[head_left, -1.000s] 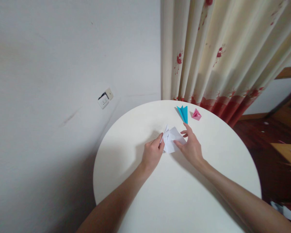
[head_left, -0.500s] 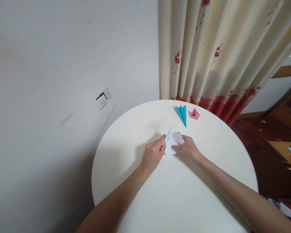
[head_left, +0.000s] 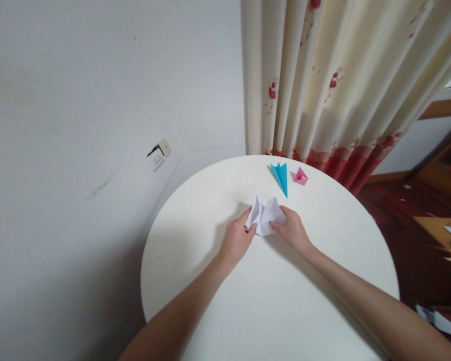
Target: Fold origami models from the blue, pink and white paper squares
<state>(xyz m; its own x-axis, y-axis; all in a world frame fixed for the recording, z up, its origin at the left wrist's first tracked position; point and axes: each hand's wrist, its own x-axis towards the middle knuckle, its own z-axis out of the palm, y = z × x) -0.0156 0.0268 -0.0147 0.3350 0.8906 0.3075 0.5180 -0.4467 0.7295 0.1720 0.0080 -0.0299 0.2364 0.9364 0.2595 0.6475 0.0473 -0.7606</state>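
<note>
A folded sheet of white paper is held between my two hands over the middle of the round table. My left hand pinches its left side, thumb in front and fingers behind. On the right side my right hand grips it the same way, thumb on the near face. Two flaps of the paper stand up as peaks with a crease between them. Just beyond lies a blue folded paper plane, and to its right a small pink folded paper piece.
The white round table meets a white wall with a socket at the left. A cream curtain with red flowers hangs behind the table. At the right, papers lie on a brown surface above the dark floor.
The white paper's left part has opened into a standing peak, and its flaps have spread apart. My left hand has shifted its hold slightly. The blue and pink papers lie as before.
</note>
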